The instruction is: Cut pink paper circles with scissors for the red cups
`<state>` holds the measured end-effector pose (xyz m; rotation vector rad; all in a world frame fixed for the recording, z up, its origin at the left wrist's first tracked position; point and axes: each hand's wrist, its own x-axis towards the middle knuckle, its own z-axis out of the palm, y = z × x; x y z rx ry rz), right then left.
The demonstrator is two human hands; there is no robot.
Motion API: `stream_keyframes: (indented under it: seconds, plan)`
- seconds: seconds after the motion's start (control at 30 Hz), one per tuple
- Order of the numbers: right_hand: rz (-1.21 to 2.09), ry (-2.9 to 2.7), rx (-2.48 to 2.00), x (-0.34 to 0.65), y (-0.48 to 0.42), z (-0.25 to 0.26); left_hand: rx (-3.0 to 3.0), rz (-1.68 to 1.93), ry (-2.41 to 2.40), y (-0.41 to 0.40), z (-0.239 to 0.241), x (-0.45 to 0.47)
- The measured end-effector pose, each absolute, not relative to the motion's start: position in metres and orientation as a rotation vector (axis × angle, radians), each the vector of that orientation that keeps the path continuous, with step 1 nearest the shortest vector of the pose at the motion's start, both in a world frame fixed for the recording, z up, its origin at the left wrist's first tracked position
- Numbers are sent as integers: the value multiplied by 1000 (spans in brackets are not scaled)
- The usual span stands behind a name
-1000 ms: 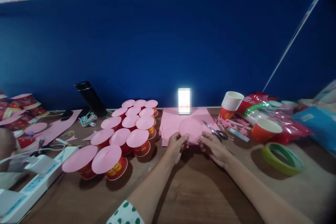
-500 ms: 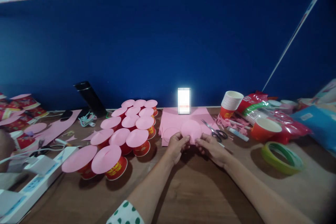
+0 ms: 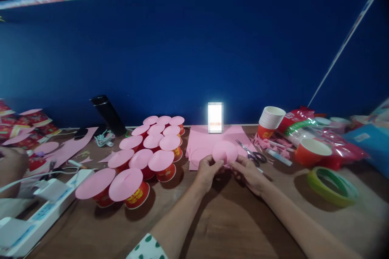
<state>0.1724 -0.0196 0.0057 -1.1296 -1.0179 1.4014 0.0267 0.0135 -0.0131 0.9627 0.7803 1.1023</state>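
Observation:
Between my two hands a pink paper circle [image 3: 225,150] is held up by its lower edge. My left hand [image 3: 209,170] pinches it at the lower left, thumb in front. My right hand [image 3: 246,172] grips the lower right edge with closed fingers. A short dark line, perhaps a slit or fold, shows near the circle's lower middle. Behind it lie pink paper sheets [image 3: 219,132], the front one with a drawn circle outline. Scissors [image 3: 251,153] rest partly open just right of the circle.
Rows of red paper cups [image 3: 166,173] topped with pink discs stand left. To the right are stacked cups [image 3: 270,119], a single cup [image 3: 313,153], a glue stick [image 3: 278,157] and green tape [image 3: 332,186]. A power strip [image 3: 48,210] and another person's hand [image 3: 12,170] are far left.
The view has shifted slightly, so everything sits a little further right. My left thumb has slid inward along the circle's lower edge, and a dark line now shows there.

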Motion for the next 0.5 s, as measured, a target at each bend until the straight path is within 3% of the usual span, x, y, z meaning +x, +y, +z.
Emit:
stream_keyframes:
  seconds: [0.5]
  plan:
    - [1288, -1190, -1251, 167, -21, 7, 1072, 1080, 772, 11, -11, 25]
